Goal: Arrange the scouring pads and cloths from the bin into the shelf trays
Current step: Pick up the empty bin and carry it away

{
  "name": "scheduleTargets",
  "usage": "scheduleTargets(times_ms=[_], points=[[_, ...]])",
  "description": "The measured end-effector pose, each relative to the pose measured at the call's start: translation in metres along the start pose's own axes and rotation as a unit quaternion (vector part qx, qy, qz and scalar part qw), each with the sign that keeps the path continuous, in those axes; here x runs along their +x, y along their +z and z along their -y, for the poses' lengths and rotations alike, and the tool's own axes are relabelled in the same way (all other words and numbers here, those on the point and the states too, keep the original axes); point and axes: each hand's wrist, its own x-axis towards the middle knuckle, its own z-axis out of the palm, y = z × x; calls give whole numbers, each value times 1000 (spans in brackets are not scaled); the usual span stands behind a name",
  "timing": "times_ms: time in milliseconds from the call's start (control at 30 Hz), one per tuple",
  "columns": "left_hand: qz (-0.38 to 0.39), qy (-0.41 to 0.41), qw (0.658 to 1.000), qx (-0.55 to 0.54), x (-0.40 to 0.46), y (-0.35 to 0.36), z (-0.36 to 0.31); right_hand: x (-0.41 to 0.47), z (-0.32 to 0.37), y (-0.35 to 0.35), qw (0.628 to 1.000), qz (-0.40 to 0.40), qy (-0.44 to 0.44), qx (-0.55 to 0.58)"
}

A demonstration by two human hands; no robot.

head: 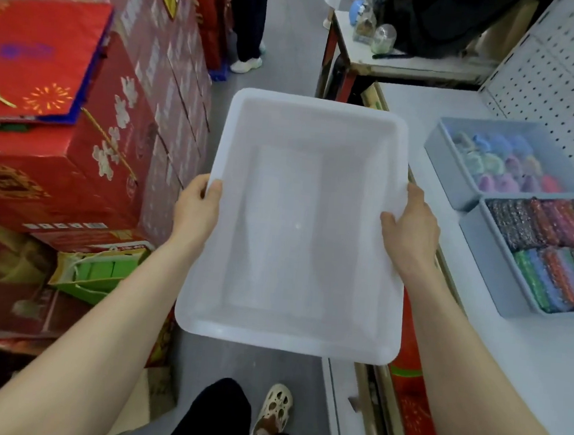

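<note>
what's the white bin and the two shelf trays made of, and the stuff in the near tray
The white bin looks like thin translucent plastic with a smooth, slightly glossy finish: its rim is moulded and rounded. The far tray and near tray seem matte grey-blue plastic with plain stiff walls. The pads in the near tray glitter in many colours, suggesting metallic-thread fabric, though blur leaves that open.

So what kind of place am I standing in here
Most likely a shop aisle. A pegboard-backed shelf holds grey trays of colourful scouring pads and cloths, and red gift boxes are stacked high across the aisle.
</note>
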Motion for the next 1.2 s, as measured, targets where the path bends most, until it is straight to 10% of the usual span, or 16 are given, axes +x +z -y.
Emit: scheduleTargets(times_ms=[1200], points=[[-122, -75, 987, -73, 470, 76, -20, 481, 218, 234, 988, 125, -83, 45]])
